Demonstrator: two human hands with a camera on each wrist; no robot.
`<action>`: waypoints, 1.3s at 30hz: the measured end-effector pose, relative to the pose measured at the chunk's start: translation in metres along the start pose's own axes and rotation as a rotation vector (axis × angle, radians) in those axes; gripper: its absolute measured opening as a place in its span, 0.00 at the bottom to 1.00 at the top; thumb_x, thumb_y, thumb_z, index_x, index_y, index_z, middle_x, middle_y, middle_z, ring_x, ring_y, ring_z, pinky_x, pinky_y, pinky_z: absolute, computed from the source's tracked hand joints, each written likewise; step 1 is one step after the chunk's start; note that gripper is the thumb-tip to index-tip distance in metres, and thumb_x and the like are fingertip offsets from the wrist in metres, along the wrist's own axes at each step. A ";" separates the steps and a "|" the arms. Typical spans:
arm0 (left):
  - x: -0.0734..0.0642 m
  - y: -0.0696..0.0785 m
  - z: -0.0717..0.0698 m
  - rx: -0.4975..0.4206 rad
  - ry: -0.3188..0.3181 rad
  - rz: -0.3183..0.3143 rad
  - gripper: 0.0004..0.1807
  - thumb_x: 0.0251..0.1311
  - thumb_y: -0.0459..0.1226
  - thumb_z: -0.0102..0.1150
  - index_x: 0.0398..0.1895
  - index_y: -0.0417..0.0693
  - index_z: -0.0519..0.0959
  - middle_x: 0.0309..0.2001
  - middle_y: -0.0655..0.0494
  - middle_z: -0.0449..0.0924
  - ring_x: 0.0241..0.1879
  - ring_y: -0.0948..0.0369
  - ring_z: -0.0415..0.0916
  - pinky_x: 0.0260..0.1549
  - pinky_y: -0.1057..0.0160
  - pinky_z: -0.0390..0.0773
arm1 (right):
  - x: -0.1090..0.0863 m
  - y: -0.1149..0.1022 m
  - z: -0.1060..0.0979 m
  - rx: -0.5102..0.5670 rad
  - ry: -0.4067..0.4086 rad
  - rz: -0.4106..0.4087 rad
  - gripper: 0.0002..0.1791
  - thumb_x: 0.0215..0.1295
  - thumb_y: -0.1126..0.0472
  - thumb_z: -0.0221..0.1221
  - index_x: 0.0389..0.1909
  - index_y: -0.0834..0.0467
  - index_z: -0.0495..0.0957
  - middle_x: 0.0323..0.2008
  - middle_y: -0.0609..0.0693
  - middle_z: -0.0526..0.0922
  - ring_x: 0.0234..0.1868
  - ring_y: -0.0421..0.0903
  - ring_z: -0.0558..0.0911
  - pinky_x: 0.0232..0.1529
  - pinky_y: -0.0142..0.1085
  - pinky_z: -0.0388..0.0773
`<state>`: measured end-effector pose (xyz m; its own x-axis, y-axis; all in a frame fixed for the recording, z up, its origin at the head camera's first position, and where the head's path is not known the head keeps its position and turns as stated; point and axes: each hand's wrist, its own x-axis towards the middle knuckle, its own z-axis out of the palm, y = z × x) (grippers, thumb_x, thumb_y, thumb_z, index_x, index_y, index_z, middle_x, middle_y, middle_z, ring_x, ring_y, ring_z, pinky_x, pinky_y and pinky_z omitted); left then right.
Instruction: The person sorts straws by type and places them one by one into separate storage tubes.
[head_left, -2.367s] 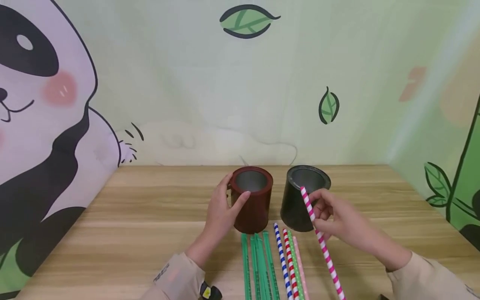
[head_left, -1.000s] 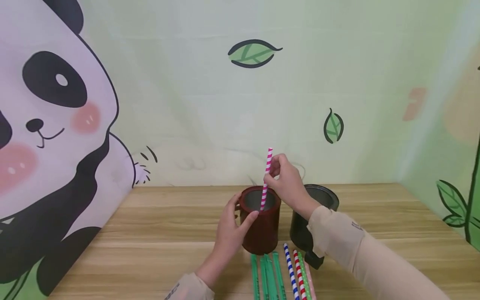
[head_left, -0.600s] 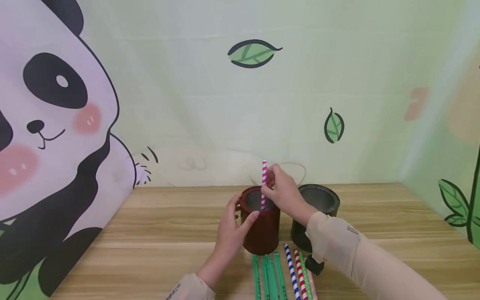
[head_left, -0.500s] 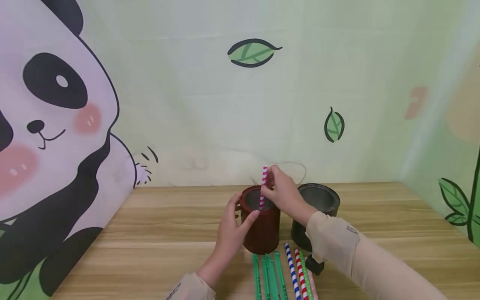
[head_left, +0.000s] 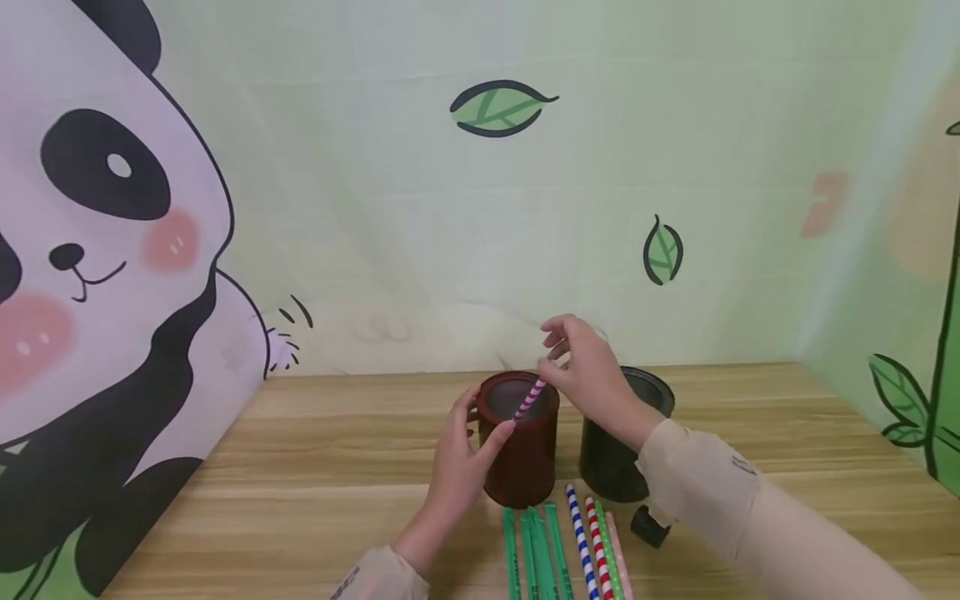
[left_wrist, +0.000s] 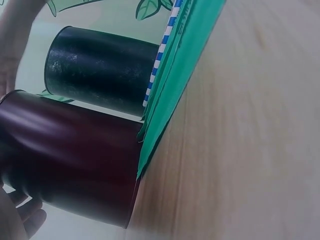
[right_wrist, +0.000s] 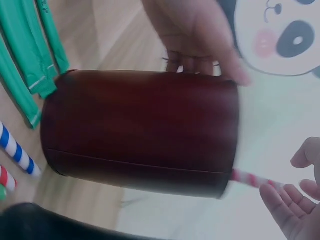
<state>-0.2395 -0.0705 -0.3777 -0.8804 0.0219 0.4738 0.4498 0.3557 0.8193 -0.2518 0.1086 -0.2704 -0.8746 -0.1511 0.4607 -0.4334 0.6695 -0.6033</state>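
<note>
A dark red mug [head_left: 521,458] stands upright on the wooden table. My left hand [head_left: 465,462] grips its left side, thumb at the front rim and fingers round the back, as the right wrist view also shows. A pink-and-white striped straw [head_left: 528,400] leans inside the mug, its lower part hidden by the wall. Just above the straw's top end is my right hand [head_left: 592,367], with fingers and thumb spread apart. In the right wrist view, the straw's end [right_wrist: 245,177] overlaps the fingertips. A black mug [head_left: 611,462] stands to the right, partly behind my right forearm.
Several green wrapped sticks [head_left: 543,554] lie in front of the red mug. To their right lie a blue-striped straw [head_left: 581,542], a red-striped one [head_left: 597,542], a green one [head_left: 609,550] and a pale pink one [head_left: 618,554]. A panda-printed cloth [head_left: 375,208] hangs behind the table.
My right hand brought the pink-striped straw from the right into the red mug and lowered it. Since then its fingers have spread, and the straw tilts right. The left hand stays on the mug.
</note>
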 end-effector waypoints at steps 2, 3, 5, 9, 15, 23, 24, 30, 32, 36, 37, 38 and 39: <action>0.000 0.000 0.000 0.002 0.001 0.004 0.36 0.59 0.50 0.62 0.68 0.47 0.64 0.58 0.49 0.75 0.54 0.53 0.74 0.53 0.46 0.74 | -0.006 -0.004 -0.009 -0.006 0.017 -0.030 0.23 0.61 0.62 0.60 0.57 0.62 0.69 0.45 0.57 0.78 0.44 0.50 0.80 0.48 0.45 0.81; 0.000 0.000 0.000 0.004 0.000 0.001 0.36 0.59 0.50 0.62 0.68 0.48 0.64 0.58 0.50 0.75 0.54 0.53 0.74 0.53 0.47 0.74 | -0.008 -0.005 -0.013 -0.006 0.024 -0.039 0.23 0.61 0.63 0.60 0.56 0.62 0.69 0.45 0.57 0.78 0.44 0.50 0.80 0.48 0.45 0.82; 0.000 0.001 -0.001 0.004 -0.004 -0.011 0.36 0.59 0.50 0.62 0.68 0.49 0.63 0.58 0.50 0.75 0.55 0.53 0.74 0.53 0.47 0.74 | -0.014 -0.007 -0.021 -0.001 0.032 -0.058 0.22 0.61 0.63 0.60 0.56 0.62 0.70 0.45 0.57 0.78 0.43 0.50 0.80 0.47 0.46 0.82; 0.000 0.001 0.000 0.000 -0.015 -0.034 0.37 0.59 0.51 0.62 0.69 0.50 0.63 0.59 0.51 0.74 0.56 0.54 0.73 0.55 0.48 0.74 | -0.026 -0.011 -0.034 0.001 0.033 -0.093 0.20 0.60 0.65 0.60 0.53 0.62 0.71 0.45 0.57 0.79 0.42 0.50 0.81 0.45 0.45 0.82; -0.001 0.002 -0.002 -0.004 -0.015 -0.032 0.37 0.59 0.51 0.62 0.69 0.50 0.63 0.59 0.50 0.74 0.56 0.53 0.73 0.55 0.47 0.74 | -0.049 -0.012 -0.043 0.001 -0.011 -0.124 0.16 0.59 0.69 0.61 0.48 0.63 0.73 0.41 0.55 0.80 0.39 0.46 0.80 0.41 0.36 0.82; 0.000 0.002 -0.001 -0.012 -0.020 -0.046 0.37 0.58 0.52 0.62 0.69 0.52 0.63 0.60 0.51 0.74 0.56 0.54 0.72 0.55 0.48 0.74 | -0.079 -0.006 -0.048 -0.025 -0.107 -0.067 0.14 0.58 0.66 0.63 0.45 0.60 0.75 0.39 0.50 0.80 0.36 0.40 0.78 0.35 0.30 0.78; 0.000 0.002 -0.001 -0.012 -0.022 -0.046 0.38 0.58 0.52 0.62 0.69 0.52 0.62 0.60 0.51 0.73 0.56 0.54 0.72 0.56 0.48 0.74 | -0.083 -0.004 -0.048 -0.022 -0.124 -0.053 0.14 0.58 0.65 0.63 0.45 0.60 0.75 0.39 0.50 0.80 0.36 0.39 0.78 0.35 0.30 0.78; -0.001 0.002 -0.002 -0.007 -0.017 -0.029 0.37 0.59 0.52 0.62 0.69 0.50 0.62 0.60 0.50 0.73 0.56 0.52 0.72 0.55 0.46 0.73 | -0.097 0.009 -0.043 0.017 -0.221 0.009 0.16 0.57 0.63 0.65 0.46 0.61 0.75 0.40 0.51 0.78 0.35 0.37 0.77 0.32 0.28 0.78; -0.001 0.002 -0.002 -0.009 -0.018 -0.030 0.37 0.59 0.52 0.62 0.69 0.50 0.62 0.60 0.49 0.73 0.56 0.52 0.72 0.55 0.45 0.73 | -0.101 0.014 -0.041 0.020 -0.237 0.020 0.16 0.56 0.64 0.65 0.45 0.61 0.75 0.39 0.51 0.79 0.34 0.36 0.77 0.31 0.28 0.77; -0.001 0.001 -0.001 -0.008 -0.021 -0.044 0.39 0.58 0.52 0.62 0.70 0.50 0.62 0.61 0.50 0.73 0.57 0.52 0.72 0.56 0.45 0.73 | -0.110 0.026 -0.035 0.027 -0.260 0.018 0.15 0.55 0.65 0.66 0.43 0.62 0.76 0.38 0.51 0.79 0.32 0.33 0.76 0.30 0.28 0.77; -0.001 0.001 -0.001 -0.007 -0.022 -0.046 0.39 0.58 0.52 0.62 0.70 0.50 0.62 0.61 0.50 0.73 0.57 0.52 0.72 0.56 0.45 0.73 | -0.113 0.030 -0.033 0.032 -0.266 0.018 0.15 0.55 0.65 0.66 0.43 0.62 0.76 0.38 0.52 0.79 0.32 0.33 0.76 0.30 0.28 0.77; 0.000 0.000 -0.001 -0.004 -0.021 -0.048 0.39 0.58 0.52 0.62 0.70 0.50 0.61 0.61 0.50 0.73 0.57 0.52 0.72 0.56 0.46 0.73 | -0.115 0.034 -0.030 0.037 -0.274 0.020 0.15 0.55 0.65 0.66 0.43 0.63 0.76 0.37 0.52 0.79 0.31 0.32 0.76 0.30 0.28 0.77; 0.000 0.000 -0.001 -0.002 -0.022 -0.050 0.39 0.58 0.52 0.62 0.70 0.50 0.61 0.61 0.50 0.72 0.57 0.52 0.72 0.56 0.46 0.73 | -0.118 0.037 -0.028 0.048 -0.288 0.025 0.15 0.55 0.65 0.66 0.43 0.63 0.75 0.37 0.53 0.79 0.31 0.32 0.75 0.30 0.28 0.77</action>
<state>-0.2390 -0.0715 -0.3775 -0.9047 0.0245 0.4254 0.4057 0.3550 0.8423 -0.1586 0.1721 -0.3288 -0.9079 -0.3398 0.2453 -0.4145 0.6418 -0.6452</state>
